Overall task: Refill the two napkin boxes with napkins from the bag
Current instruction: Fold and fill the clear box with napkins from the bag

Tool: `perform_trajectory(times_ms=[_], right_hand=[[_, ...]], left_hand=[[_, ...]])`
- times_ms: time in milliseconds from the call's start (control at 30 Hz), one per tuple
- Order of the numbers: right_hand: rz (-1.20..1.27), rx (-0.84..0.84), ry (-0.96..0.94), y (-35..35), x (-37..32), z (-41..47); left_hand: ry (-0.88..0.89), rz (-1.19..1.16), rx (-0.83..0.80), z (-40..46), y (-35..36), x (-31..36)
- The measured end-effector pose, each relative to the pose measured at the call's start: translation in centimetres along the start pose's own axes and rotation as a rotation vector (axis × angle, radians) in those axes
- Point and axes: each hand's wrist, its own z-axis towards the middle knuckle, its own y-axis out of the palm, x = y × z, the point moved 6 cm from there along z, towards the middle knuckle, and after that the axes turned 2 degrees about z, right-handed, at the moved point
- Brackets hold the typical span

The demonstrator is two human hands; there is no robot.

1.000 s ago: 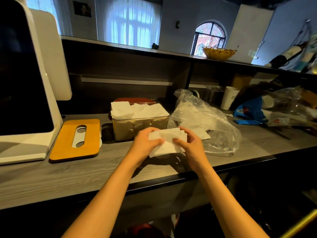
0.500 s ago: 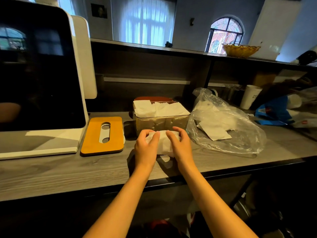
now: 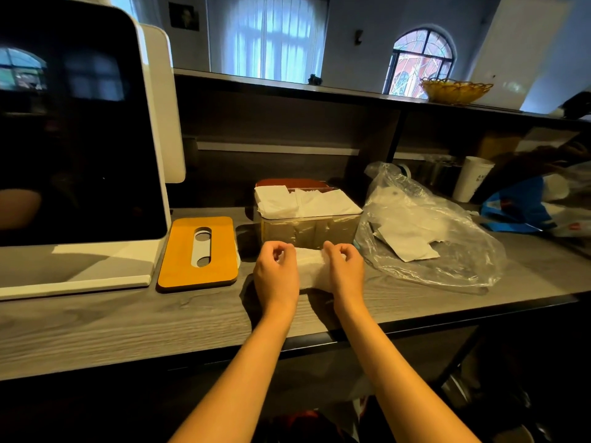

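The stack of napkins (image 3: 309, 269) has come down since a second ago: it was held up and fanned, and now it sits low over the counter (image 3: 128, 321), squared up just in front of the clear napkin box (image 3: 308, 231). The left hand (image 3: 277, 276) and right hand (image 3: 345, 273) grip its two ends, knuckles up, fingers curled over the top. The plastic bag (image 3: 447, 238) lies to the right, with loose napkins inside.

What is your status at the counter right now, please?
Both hands, left and right, gripping a napkin stack on the counter. Clear napkin box ahead, heaped full. Nothing blocking it.
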Motion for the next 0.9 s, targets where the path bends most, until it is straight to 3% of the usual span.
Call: perform_trajectory(times_ms=[333, 500, 667, 900], right_hand=[[-0.043, -0.096, -0.061, 0.8, -0.1, -0.3], [-0.058, -0.055, -0.078, 0.4, -0.4, -0.3], [-0.028, -0.062, -0.094, 0.3, -0.6, -0.6], [-0.108, -0.119, -0.085, 1.0, -0.7, -0.8]], left_hand=[[0.074, 0.1, -0.084, -0.1, 1.1, 0.0], [0.077, 0.085, 0.038, 0.0, -0.2, 0.1], [0.111, 0.103, -0.063, -0.3, 0.5, 0.3], [0.077, 0.186, -0.072, -0.4, 0.6, 0.1]])
